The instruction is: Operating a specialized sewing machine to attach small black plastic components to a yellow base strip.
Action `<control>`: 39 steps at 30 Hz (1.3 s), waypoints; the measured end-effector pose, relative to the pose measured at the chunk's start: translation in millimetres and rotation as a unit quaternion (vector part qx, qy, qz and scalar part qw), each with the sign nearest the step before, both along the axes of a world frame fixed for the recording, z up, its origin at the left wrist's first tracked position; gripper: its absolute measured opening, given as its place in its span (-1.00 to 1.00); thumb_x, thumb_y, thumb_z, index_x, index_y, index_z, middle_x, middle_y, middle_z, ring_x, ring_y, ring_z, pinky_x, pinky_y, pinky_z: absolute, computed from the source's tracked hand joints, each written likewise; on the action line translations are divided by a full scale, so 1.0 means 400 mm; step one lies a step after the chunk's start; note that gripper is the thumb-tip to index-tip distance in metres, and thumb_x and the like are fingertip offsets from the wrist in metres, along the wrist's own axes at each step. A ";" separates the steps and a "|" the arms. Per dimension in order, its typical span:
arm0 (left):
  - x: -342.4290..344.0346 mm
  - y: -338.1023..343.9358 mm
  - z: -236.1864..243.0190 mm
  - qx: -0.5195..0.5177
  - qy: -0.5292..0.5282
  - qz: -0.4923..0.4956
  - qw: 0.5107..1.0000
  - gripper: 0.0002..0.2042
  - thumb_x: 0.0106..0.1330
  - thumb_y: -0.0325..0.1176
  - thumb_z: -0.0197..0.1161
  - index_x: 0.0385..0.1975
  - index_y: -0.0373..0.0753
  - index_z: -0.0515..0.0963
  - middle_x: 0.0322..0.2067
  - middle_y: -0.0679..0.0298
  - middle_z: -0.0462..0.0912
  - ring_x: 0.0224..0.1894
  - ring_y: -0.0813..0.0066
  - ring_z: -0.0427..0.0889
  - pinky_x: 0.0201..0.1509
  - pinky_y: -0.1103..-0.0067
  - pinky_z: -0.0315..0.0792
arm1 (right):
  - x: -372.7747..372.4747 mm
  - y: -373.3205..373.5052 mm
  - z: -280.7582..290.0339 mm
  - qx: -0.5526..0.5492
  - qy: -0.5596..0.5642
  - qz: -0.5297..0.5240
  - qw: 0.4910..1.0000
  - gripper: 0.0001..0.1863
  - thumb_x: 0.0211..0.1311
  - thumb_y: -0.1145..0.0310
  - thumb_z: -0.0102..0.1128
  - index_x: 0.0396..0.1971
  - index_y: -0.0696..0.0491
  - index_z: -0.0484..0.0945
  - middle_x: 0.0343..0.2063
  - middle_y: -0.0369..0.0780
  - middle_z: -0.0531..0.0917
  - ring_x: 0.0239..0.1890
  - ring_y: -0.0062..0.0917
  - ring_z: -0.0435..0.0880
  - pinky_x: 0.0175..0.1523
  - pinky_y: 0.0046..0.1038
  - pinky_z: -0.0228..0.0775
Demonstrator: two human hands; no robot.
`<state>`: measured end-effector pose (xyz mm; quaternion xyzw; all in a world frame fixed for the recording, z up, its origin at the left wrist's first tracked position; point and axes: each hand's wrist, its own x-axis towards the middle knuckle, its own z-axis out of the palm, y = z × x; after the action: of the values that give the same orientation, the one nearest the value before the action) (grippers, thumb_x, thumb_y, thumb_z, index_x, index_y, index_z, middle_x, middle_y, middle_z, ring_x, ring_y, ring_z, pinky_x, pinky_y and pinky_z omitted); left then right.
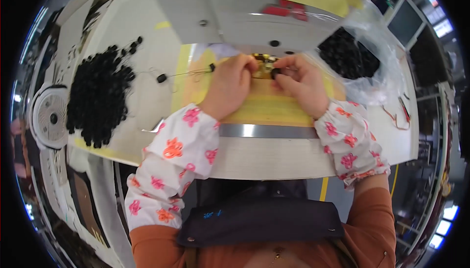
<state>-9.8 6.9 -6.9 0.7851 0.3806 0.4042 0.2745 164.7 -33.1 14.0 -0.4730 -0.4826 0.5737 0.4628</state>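
Note:
Both hands are close together under the head of a sewing-type machine [191, 13]. My right hand [304, 83] pinches a small round black piece [275, 73] between thumb and fingers, just right of the machine's brass-coloured metal parts [266, 63]. My left hand [230, 83] is closed at the left of those parts, its fingertips curled against them; what it grips is hidden. Thin dark threads [188, 73] run leftward from behind my left hand, with a black piece [162, 78] strung on them. Yellow-covered work surface [264, 109] lies under both hands.
A large heap of black pieces [100, 96] covers the table's left side. A clear plastic bag [387, 67] with more black pieces [348, 55] lies at the right. Thread snips [404, 111] rest near the right edge. A white fan [50, 116] stands beyond the left edge.

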 end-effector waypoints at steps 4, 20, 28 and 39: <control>0.005 -0.010 0.009 -0.088 0.002 -0.038 0.995 -0.86 0.09 -0.56 -0.12 -0.43 -0.32 0.41 -0.56 0.26 0.47 -0.50 0.51 0.42 -0.38 0.63 0.31 | 0.017 -0.010 -0.017 0.020 0.056 0.018 0.998 -0.79 0.00 0.63 -0.01 -0.29 0.23 0.32 -0.35 -0.24 0.48 -0.36 -0.62 0.54 -0.27 -0.63 0.43; 0.028 -0.026 0.033 -0.140 0.022 -0.076 0.987 -0.81 0.05 -0.32 0.19 -0.51 -0.35 0.48 -0.72 0.28 0.44 -0.68 0.61 0.37 -0.58 0.67 0.24 | -0.027 -0.025 -0.045 0.364 -0.296 -0.078 0.880 -0.76 -0.23 0.66 0.07 -0.44 0.14 0.41 -0.47 -0.20 0.50 -0.48 -0.41 0.54 -0.41 -0.49 0.40; 0.015 -0.020 0.017 -0.139 0.009 -0.127 0.982 -0.92 0.05 -0.48 0.13 -0.51 -0.35 0.41 -0.71 0.24 0.40 -0.67 0.52 0.34 -0.55 0.62 0.23 | -0.037 -0.023 -0.053 0.457 -0.369 -0.064 0.807 -0.72 -0.24 0.62 0.14 -0.41 0.10 0.41 -0.50 -0.23 0.47 -0.54 -0.35 0.51 -0.51 -0.44 0.38; 0.023 -0.009 0.031 -0.148 0.062 -0.077 0.984 -0.84 0.00 -0.37 0.25 -0.61 -0.35 0.48 -0.71 0.23 0.44 -0.65 0.53 0.40 -0.58 0.63 0.23 | -0.006 -0.013 -0.050 0.360 -0.299 -0.024 0.884 -0.80 -0.15 0.58 0.15 -0.43 0.13 0.40 -0.56 -0.20 0.50 -0.54 -0.39 0.53 -0.46 -0.48 0.38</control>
<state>-0.5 3.2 5.7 0.7862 0.3907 0.2716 0.3943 162.1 -38.4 -6.0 -0.4347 -0.7597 0.1808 0.4486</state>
